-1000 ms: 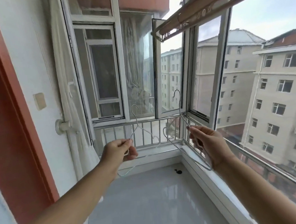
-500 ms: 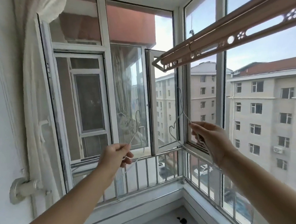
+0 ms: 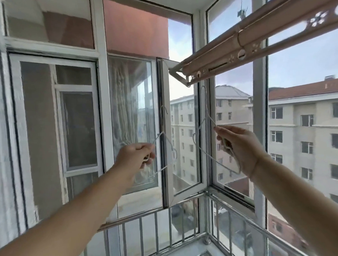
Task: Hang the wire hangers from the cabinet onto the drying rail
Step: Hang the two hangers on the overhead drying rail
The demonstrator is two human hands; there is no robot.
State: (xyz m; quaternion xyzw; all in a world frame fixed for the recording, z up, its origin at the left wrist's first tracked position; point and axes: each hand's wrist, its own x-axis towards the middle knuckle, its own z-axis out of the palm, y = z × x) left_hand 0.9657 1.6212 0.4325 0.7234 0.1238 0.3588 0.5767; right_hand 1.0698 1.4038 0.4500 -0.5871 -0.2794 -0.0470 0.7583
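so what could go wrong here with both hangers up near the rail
1. The right hand only pinches the right hanger by one shoulder, so its hook might swing and miss the drying rail just above it.
2. The open window is just past both hangers; a slip by the left hand could send the left hanger outside.
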